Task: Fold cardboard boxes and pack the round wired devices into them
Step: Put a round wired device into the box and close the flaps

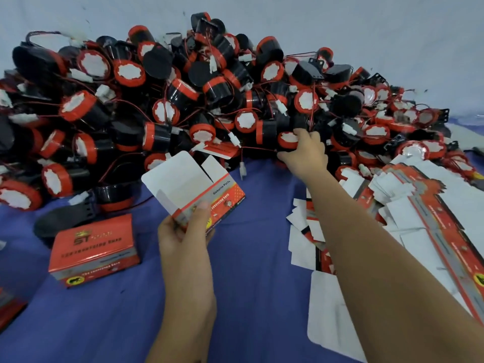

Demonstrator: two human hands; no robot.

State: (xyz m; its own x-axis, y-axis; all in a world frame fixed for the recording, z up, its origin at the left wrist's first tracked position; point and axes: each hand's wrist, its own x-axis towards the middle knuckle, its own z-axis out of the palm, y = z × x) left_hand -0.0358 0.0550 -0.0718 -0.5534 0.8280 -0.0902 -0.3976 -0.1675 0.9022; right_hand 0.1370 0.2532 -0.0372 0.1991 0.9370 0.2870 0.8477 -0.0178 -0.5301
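Observation:
My left hand [183,231] grips an opened red and white cardboard box [199,187] by its lower corner, its white top flap standing up. My right hand [305,150] reaches forward into the pile and curls round a round device [286,140] with a red rim, black body and thin red wire. The big heap of round wired devices [183,100] spreads across the far side of the blue cloth [235,297]. A closed red box [94,252] sits at the left.
A stack of flat unfolded box blanks [419,205] lies at the right, some spilling toward the middle. Part of another red box [10,305] shows at the left edge. A white sheet [340,27] hangs behind the heap.

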